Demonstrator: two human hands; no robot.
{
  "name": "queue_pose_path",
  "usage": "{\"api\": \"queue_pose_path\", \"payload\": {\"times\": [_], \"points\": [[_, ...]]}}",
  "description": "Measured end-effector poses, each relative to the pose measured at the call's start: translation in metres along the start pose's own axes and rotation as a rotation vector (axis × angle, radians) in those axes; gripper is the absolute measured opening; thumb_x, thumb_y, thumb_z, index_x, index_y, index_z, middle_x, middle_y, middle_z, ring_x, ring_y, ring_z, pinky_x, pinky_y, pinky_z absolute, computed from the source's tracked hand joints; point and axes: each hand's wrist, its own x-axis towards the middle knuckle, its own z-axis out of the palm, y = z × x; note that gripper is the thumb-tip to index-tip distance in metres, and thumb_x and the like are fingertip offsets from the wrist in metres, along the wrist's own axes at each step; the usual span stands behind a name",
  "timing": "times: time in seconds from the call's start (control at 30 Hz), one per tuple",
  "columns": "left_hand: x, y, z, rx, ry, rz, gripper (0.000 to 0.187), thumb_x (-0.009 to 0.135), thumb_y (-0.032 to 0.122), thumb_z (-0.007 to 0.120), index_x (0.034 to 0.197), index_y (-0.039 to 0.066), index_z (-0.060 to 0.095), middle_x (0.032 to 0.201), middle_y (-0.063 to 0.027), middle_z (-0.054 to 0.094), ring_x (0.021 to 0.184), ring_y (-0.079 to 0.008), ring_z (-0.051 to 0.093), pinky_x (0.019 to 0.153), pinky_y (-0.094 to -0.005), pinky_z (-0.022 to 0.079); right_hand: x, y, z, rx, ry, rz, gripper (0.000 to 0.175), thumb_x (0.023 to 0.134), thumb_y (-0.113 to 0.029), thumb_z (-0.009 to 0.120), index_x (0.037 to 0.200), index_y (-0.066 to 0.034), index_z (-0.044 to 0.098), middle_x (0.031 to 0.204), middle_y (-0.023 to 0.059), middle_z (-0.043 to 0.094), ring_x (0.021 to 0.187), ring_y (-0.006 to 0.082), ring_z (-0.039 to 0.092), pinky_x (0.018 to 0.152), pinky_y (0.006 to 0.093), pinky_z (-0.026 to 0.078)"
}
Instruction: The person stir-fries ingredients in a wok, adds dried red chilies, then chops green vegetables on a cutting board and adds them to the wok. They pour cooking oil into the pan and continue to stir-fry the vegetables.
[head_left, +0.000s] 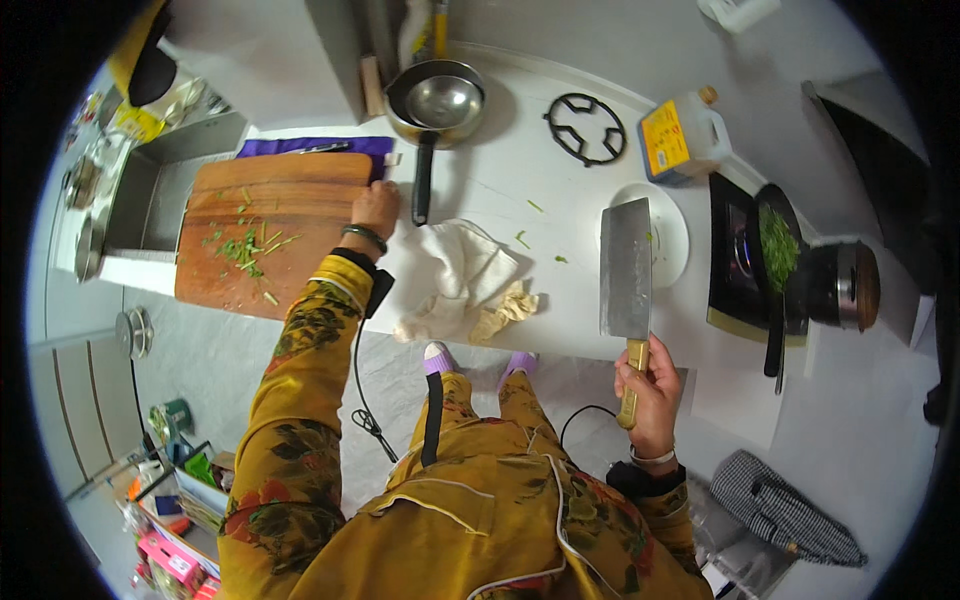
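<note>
In my right hand (651, 386) is a Chinese cleaver (625, 270), held by its yellowish handle, its broad blade over part of a white plate (671, 232). My left hand (377, 208) is at the right edge of a wooden cutting board (330, 187); whether it grips the board or only touches it, I cannot tell. Cut green stalks and leaves (244, 251) lie scattered on the board. A purple cloth (382, 146) shows beyond the board, with a dark-handled utensil (326, 148) on it. Chopped greens (778, 244) fill a black pan (772, 307) on the stove at the right.
A saucepan (422, 169) with a metal bowl (442, 103), a black burner grate (585, 129) and a plastic jug (682, 142) stand farther back. White cloth (465, 259) and crumpled gloves (510, 307) lie near the front edge. A steel sink (161, 187) is left; a lidded pot (836, 285) is far right.
</note>
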Motion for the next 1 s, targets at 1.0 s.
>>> {"api": "queue_pose_path", "payload": {"times": [1.0], "points": [[0.026, -0.021, 0.021, -0.145, -0.114, -0.023, 0.015, 0.067, 0.016, 0.069, 0.075, 0.004, 0.068, 0.078, -0.019, 0.067, 0.075, -0.0365, 0.066, 0.067, -0.0449, 0.053, 0.016, 0.018, -0.062, 0.001, -0.034, 0.102, 0.049, 0.087, 0.0, 0.056, 0.135, 0.0011, 0.045, 0.088, 0.004, 0.057, 0.069, 0.008, 0.053, 0.061, 0.0241, 0.047]]}}
